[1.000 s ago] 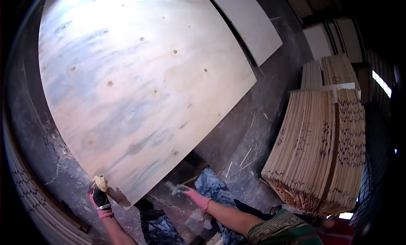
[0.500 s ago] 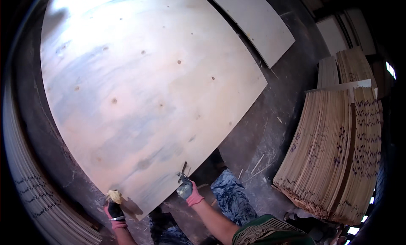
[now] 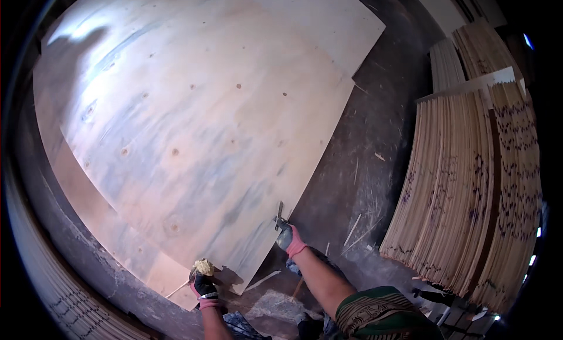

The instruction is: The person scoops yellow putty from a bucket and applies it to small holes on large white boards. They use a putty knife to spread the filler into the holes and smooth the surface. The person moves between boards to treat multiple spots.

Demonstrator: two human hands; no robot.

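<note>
A large pale plywood sheet [image 3: 217,117] with knots and grey-blue streaks spreads out in front of me. My right hand [image 3: 289,237], in a grey and pink glove, is closed round a scraper [image 3: 279,212] at the sheet's right edge. Near the closest corner, my gloved left hand [image 3: 204,286] grips a pale yellow lump of putty-like material [image 3: 203,267]; whatever supports the lump is hidden by the fingers. A thin pale strip [image 3: 177,289] juts out beside that hand. Along the left edge, another plywood sheet [image 3: 88,184] shows from underneath.
Tall stacks of thin wooden sheets [image 3: 451,193] stand at the right, their edges marked purple. More stacked sheets [image 3: 53,269] curve along the left. A further pale board [image 3: 328,23] lies at the far side. Wood slivers [image 3: 352,230] litter the dark floor.
Both hands have shifted right in the picture. The dark gap between the large sheet and the far board no longer shows, and a lower sheet has come into sight along the left edge.
</note>
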